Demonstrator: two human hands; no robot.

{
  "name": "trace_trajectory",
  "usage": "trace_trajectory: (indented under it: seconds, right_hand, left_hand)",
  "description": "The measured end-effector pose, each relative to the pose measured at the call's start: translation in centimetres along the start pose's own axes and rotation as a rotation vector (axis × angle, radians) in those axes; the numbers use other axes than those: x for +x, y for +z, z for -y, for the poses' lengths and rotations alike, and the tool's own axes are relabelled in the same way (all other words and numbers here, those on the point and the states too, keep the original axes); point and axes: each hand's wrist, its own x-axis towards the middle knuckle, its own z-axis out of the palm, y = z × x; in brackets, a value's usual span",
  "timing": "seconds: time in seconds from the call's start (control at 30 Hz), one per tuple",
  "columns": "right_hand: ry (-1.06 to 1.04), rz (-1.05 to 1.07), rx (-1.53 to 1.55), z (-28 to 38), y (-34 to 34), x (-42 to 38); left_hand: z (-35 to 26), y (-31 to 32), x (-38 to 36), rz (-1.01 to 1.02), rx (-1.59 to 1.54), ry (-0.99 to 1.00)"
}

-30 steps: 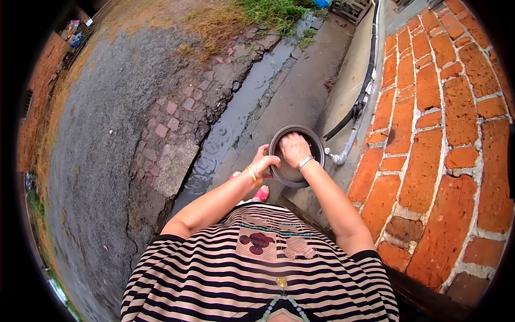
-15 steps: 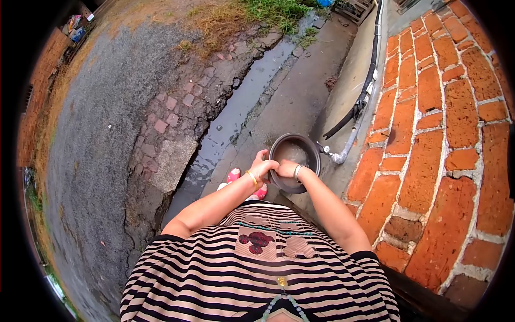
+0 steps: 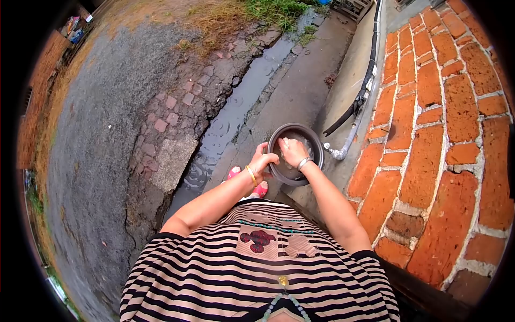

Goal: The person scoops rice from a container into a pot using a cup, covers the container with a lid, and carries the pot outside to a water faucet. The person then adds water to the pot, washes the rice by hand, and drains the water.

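A round dark grey-brown pot [image 3: 321,158] with a thick rim is held up over the wet concrete. Cloudy liquid [image 3: 289,170] lies inside it; I cannot make out what else is in there. My left hand [image 3: 260,162], with a gold bracelet at the wrist, is closed on the pot's left rim, thumb over the edge. Inside the pot is my right hand [image 3: 293,152], a silver bracelet on its wrist. Its fingers reach toward the far left inner wall, outstretched and close together, with nothing clearly held. Some pale bits show near the fingertips.
A water-filled gutter [image 3: 229,118] runs along the left, beside broken paving [image 3: 161,121] and a gravel road [image 3: 102,134]. At the right stands a brick wall [image 3: 429,145]. A grey pipe with a tap [image 3: 340,150] and a black hose [image 3: 370,75] are close to the pot.
My right hand has moved from the pot's near left part to its far left inner wall, its fingers now extended. The pot has risen slightly in view, and ripples have spread in the gutter.
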Motion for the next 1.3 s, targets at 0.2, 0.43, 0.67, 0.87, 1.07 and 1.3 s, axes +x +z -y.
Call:
trace_trajectory:
  seconds: [0.2,0.43,0.67,0.87,1.07,1.3]
  right_hand:
    - [-0.192,-0.069,-0.226,1.8,-0.3,-1.1]
    - [-0.293,-0.105,-0.446,1.0,0.6,-0.1]
    - [0.14,0.351,-0.382,2.2,-0.8,-0.9]
    - [-0.021,0.628,0.161,1.3,1.7,-2.2]
    - [-0.175,0.375,0.187,1.7,0.7,-1.2]
    - [-0.164,0.062,-0.228,2.6,-0.8,-1.0]
  left_hand:
    - [-0.2,-0.2,0.0,0.011,-0.021,0.029]
    - [0.2,-0.7,0.1,0.019,-0.065,0.061]
    - [0.8,-0.7,0.3,-0.036,-0.101,0.044]
    - [2.1,-1.5,0.7,-0.029,-0.071,0.071]
    - [1.1,-1.3,-0.8,0.02,-0.064,0.084]
    - [0.8,-1.4,-0.3,0.006,-0.076,0.138]
